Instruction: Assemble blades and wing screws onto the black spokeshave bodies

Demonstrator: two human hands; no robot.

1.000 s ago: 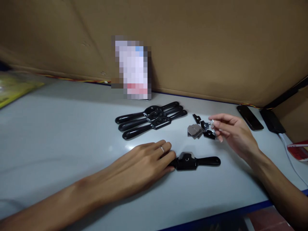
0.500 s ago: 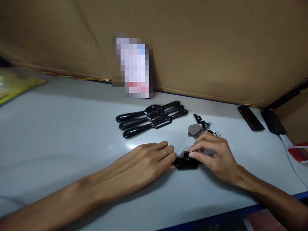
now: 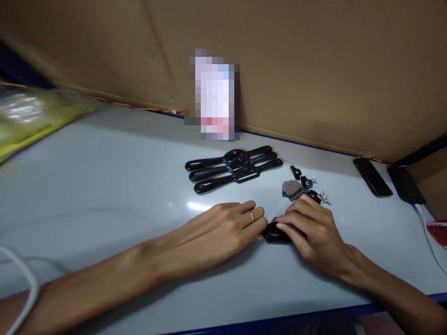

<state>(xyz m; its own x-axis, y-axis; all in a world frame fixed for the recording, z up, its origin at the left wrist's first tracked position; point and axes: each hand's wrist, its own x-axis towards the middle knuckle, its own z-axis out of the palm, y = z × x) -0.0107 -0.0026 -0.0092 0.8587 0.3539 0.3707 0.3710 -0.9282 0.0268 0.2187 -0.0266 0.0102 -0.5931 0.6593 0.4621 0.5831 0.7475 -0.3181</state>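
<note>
My left hand (image 3: 240,228) is closed round one handle of a black spokeshave (image 3: 276,234), which lies low over the table with its middle showing between my hands. Over that middle, the thumb and forefinger of my right hand (image 3: 310,228) are pinched together. Whatever small part they grip is hidden by the fingers. A grey blade edge shows beside the right fingertips. Just beyond this hand lie flat grey blades (image 3: 292,188), black cap plates (image 3: 306,183) and small silver thumbscrews (image 3: 324,198).
Three more black spokeshaves (image 3: 240,163) lie side by side farther back. A blurred-out card (image 3: 216,102) leans on the cardboard wall (image 3: 307,70). At right are a phone (image 3: 373,177) and a black device with a white cable (image 3: 405,185); a yellow plastic bag (image 3: 38,121) lies at left.
The view has shifted, so everything sits farther right. My right fingers have turned and now cover more of the spokeshave's middle. My left hand keeps its grip.
</note>
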